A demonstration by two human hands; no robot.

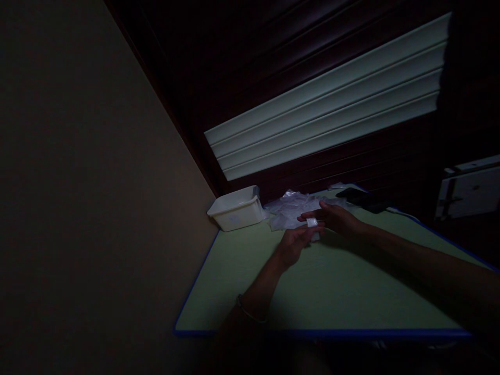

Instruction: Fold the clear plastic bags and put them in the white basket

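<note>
A small white packet (311,222), perhaps plastic, is held above the table. My left hand (291,247) is closed on it, fingers pointing up and to the right. Just beyond it is my right hand (339,219), its fingers stretched toward the packet and its thumb apart from them; in this dim light I cannot tell whether it touches the packet. Behind both hands lies a loose pile of clear plastic bags (287,208), crumpled and overlapping on the table.
The pale green table (351,291) has a blue edge. At its back left, by the wall (117,208), stands a white plastic bin (238,213). Dark objects (363,199) lie at the back right. Behind the table is a dark panelled wall with a pale slatted section (332,99).
</note>
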